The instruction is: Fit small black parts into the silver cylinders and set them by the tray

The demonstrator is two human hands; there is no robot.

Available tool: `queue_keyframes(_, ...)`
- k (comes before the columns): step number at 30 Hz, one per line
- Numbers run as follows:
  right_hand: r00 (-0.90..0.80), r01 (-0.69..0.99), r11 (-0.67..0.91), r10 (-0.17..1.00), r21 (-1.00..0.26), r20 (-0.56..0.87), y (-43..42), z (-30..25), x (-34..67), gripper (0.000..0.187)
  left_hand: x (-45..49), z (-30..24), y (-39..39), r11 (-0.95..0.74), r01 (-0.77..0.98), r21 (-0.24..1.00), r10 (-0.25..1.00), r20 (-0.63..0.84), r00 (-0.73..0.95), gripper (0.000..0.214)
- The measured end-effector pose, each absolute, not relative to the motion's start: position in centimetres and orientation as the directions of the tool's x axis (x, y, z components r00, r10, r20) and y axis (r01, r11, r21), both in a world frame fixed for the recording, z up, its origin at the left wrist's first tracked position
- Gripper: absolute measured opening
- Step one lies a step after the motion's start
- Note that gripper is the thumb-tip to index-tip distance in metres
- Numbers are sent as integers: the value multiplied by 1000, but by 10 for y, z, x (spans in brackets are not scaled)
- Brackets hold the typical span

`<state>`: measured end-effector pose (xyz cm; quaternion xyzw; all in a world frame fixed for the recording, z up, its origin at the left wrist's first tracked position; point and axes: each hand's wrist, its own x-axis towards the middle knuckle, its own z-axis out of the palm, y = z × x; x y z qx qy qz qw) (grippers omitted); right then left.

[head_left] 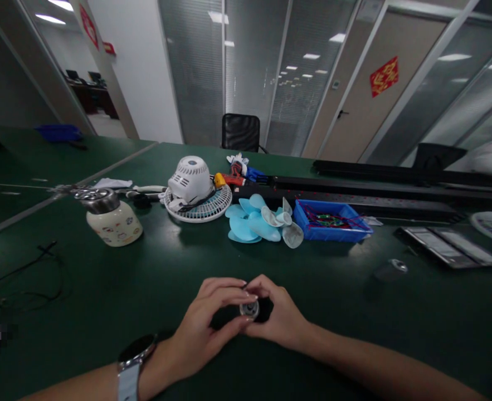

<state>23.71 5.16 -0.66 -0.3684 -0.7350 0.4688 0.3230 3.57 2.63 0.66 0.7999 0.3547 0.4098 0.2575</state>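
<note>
L hand (193,328) & R hand (286,317) held a small round metal pt. (251,308) betw. fingers (233,299), nr. the front of the dk. green counter (212,262). Beyond, a white fan housing (190,181) sat on a round grille (208,209), next to blue & grey fan blades (249,223) and a blue bin (333,234) w/ wires (328,220). Cream bottle (116,225) stood L, metal cylinder (391,269) R.

No text can be read: 1 red-and-gold sign (384,77) on the door (365,122) bears characters too blurred to make out.
</note>
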Motion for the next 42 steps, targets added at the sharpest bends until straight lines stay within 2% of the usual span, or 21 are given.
queue_keyframes(5, -495, 266, 279, 861, -923, 117, 53, -9, 238, 46, 54, 6, 29, -512, 299, 805, 854, 439, 281, 10)
queue_keyframes(10, -498, 302, 279, 862, -911, 99, 52, -5, 239, 44, 37, 5, 29, -390, 206, 897, 921, 381, 82, 15)
queue_keyframes(13, -516, 273, 247, 853, -930, 75, 51, 0, 241, 40, 13, 1, 32, -310, 324, 894, 949, 308, 58, 20)
queue_keyframes(18, -508, 178, 232, 854, -956, 112, 48, 2, 241, 39, -14, -8, 34, -194, 552, 811, 968, 68, 241, 29)
queue_keyframes(20, -458, 103, 158, 884, -982, 94, 43, 0, 244, 42, -15, -9, 35, -211, 593, 777, 956, 38, 290, 32)
queue_keyframes(23, -485, -107, -151, 871, -983, -80, 32, -2, 253, 45, -13, -6, 34, -218, 617, 756, 952, 27, 305, 41)
queue_keyframes(26, -561, -311, -469, 793, -827, -239, 30, 0, 264, 46, -9, 0, 34, -186, 595, 782, 959, 14, 282, 44)
queue_keyframes(29, -565, -436, -628, 748, -645, -347, 39, 2, 269, 45, -7, 5, 34, -134, 537, 833, 971, 3, 239, 35)
queue_keyframes(32, -566, -468, -698, 708, -542, -422, 49, 4, 268, 41, -7, 7, 35, -120, 506, 854, 977, 11, 214, 33)
queue_keyframes(42, -582, -445, -748, 659, -492, -476, 51, 5, 265, 58, -14, 1, 35, -217, 487, 846, 963, 102, 251, 35)
